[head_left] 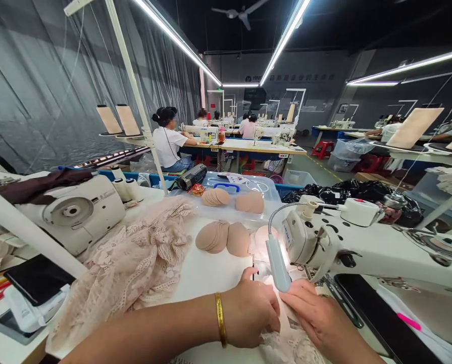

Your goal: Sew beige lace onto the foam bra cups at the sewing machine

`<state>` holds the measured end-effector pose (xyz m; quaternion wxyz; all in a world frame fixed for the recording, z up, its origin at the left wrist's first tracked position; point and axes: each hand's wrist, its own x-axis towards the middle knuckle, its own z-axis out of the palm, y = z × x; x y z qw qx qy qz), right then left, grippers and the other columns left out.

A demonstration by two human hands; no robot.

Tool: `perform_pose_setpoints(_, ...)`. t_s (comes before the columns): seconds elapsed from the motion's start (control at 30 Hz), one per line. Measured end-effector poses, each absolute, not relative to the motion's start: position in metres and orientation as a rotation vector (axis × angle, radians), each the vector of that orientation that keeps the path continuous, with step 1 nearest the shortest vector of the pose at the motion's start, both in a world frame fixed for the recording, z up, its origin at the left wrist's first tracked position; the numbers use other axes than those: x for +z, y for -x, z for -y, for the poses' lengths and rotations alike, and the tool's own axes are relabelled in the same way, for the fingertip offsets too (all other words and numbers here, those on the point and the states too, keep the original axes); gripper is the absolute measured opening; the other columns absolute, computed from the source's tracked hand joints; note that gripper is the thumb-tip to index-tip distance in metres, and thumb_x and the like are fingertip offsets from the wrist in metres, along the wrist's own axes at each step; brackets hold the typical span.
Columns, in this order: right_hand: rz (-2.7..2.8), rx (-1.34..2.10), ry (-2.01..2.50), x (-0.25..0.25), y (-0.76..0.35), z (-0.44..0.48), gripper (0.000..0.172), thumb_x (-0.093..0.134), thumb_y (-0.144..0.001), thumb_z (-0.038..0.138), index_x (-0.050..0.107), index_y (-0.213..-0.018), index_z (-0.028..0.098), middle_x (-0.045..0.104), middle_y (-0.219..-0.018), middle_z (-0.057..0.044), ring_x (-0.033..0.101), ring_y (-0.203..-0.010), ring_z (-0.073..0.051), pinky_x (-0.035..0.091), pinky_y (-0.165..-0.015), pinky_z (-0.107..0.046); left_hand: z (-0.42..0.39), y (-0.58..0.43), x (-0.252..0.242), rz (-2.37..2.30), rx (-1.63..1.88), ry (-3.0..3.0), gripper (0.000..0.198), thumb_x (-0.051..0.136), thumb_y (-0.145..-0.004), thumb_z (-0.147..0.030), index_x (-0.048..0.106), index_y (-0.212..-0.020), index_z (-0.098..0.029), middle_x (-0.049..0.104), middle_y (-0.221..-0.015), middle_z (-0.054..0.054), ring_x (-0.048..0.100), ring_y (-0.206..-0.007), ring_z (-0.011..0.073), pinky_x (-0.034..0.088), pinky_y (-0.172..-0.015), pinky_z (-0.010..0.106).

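My left hand, with a gold bangle at the wrist, is closed on pale pink lace fabric beside the sewing machine. Its fingertips are partly hidden under the hand. My right hand lies with fingers stretched out over the fabric, to the right of my left hand. A lit lamp on a bent neck hangs just above both hands and hides the needle area. Stacks of beige oval pads lie on the white table beyond my left hand.
A heap of lace covers the table's left side. Beyond the pads stands a clear plastic box with more pads on it. A second machine is at left. A phone lies nearby. People sit at machines farther back.
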<state>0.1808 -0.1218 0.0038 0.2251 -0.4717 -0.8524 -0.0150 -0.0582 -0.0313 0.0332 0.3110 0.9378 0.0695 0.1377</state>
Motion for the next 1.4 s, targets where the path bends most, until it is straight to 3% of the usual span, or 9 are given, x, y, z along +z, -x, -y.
perform_pose_setpoints(0.2,2.371,-0.098,1.411,-0.007,-0.189,0.118,0.035,0.044,-0.103,0.015,0.067,-0.123,0.031,0.076,-0.118,-0.001,0.074,-0.098,-0.017,0.057,-0.064,-0.021,0.044,0.053,0.025,-0.289,0.476,-2.451,0.002,0.060,-0.063,-0.017,0.061,-0.064,-0.019,0.071,-0.102,0.007,0.056,-0.082,0.0237,0.018,-0.109,0.061)
perform_pose_setpoints(0.3,2.369,-0.111,1.462,-0.013,-0.194,0.117,0.035,0.045,-0.103,0.017,0.068,-0.125,0.031,0.075,-0.125,-0.003,0.073,-0.110,-0.020,0.061,-0.073,-0.024,0.048,0.051,0.022,-0.327,0.472,-2.458,0.004,0.060,-0.065,-0.016,0.062,-0.066,-0.018,0.071,-0.108,0.009,0.058,-0.088,0.0269,0.018,-0.106,0.061)
perform_pose_setpoints(0.47,2.418,-0.173,1.492,-0.018,-0.198,0.117,0.038,0.044,-0.104,0.019,0.066,-0.132,0.031,0.073,-0.133,-0.001,0.073,-0.114,-0.021,0.063,-0.077,-0.027,0.054,0.049,0.020,-0.359,0.450,-2.464,0.009,0.059,-0.069,-0.018,0.067,-0.072,-0.020,0.071,-0.115,0.010,0.057,-0.083,0.0236,0.021,-0.101,0.058)
perform_pose_setpoints(0.7,2.364,-0.258,1.438,-0.011,-0.192,0.118,0.036,0.044,-0.102,0.019,0.072,-0.123,0.028,0.077,-0.124,-0.002,0.076,-0.100,-0.020,0.063,-0.076,-0.028,0.051,0.051,0.020,-0.312,0.446,-2.455,0.012,0.061,-0.065,-0.018,0.068,-0.075,-0.020,0.071,-0.116,0.010,0.057,-0.081,0.0225,0.026,-0.095,0.054)
perform_pose_setpoints(0.87,2.325,-0.216,1.450,-0.025,-0.197,0.118,0.038,0.046,-0.101,0.019,0.070,-0.129,0.029,0.078,-0.122,-0.003,0.075,-0.104,-0.021,0.061,-0.076,-0.028,0.046,0.050,0.017,-0.305,0.390,-2.476,0.016,0.067,-0.063,-0.017,0.072,-0.077,-0.021,0.068,-0.120,0.010,0.059,-0.082,0.0238,0.027,-0.091,0.052)
perform_pose_setpoints(1.0,2.301,-0.210,1.526,-0.037,-0.198,0.121,0.041,0.040,-0.105,0.022,0.068,-0.134,0.031,0.075,-0.128,-0.004,0.073,-0.109,-0.023,0.061,-0.079,-0.031,0.038,0.049,0.019,-0.270,0.401,-2.460,0.013,0.068,-0.061,-0.014,0.069,-0.072,-0.019,0.069,-0.116,0.010,0.064,-0.089,0.0282,0.027,-0.089,0.048)
perform_pose_setpoints(1.17,2.292,-0.203,1.501,-0.032,-0.198,0.122,0.044,0.042,-0.102,0.018,0.068,-0.133,0.033,0.075,-0.130,-0.002,0.075,-0.106,-0.021,0.060,-0.072,-0.027,0.020,0.047,0.021,-0.149,0.368,-2.507,0.015,0.064,-0.053,-0.008,0.057,-0.063,-0.017,0.068,-0.087,0.003,0.065,-0.101,0.0297,0.026,-0.086,0.043)
perform_pose_setpoints(1.27,2.322,-0.240,1.473,-0.028,-0.201,0.120,0.045,0.044,-0.100,0.016,0.068,-0.133,0.034,0.075,-0.130,-0.001,0.075,-0.105,-0.020,0.060,-0.071,-0.026,0.009,0.046,0.026,-0.125,0.323,-2.574,0.016,0.065,-0.054,-0.008,0.054,-0.061,-0.017,0.069,-0.087,0.003,0.061,-0.090,0.0245,0.025,-0.082,0.042)
perform_pose_setpoints(1.4,2.385,-0.247,1.414,-0.025,-0.205,0.119,0.036,0.049,-0.099,0.017,0.069,-0.126,0.031,0.076,-0.129,0.000,0.075,-0.100,-0.018,0.059,-0.071,-0.022,-0.005,0.044,0.035,-0.059,0.385,-2.569,0.023,0.070,-0.062,-0.010,0.048,-0.056,-0.016,0.062,-0.069,0.000,0.050,-0.070,0.0160,0.024,-0.079,0.039)
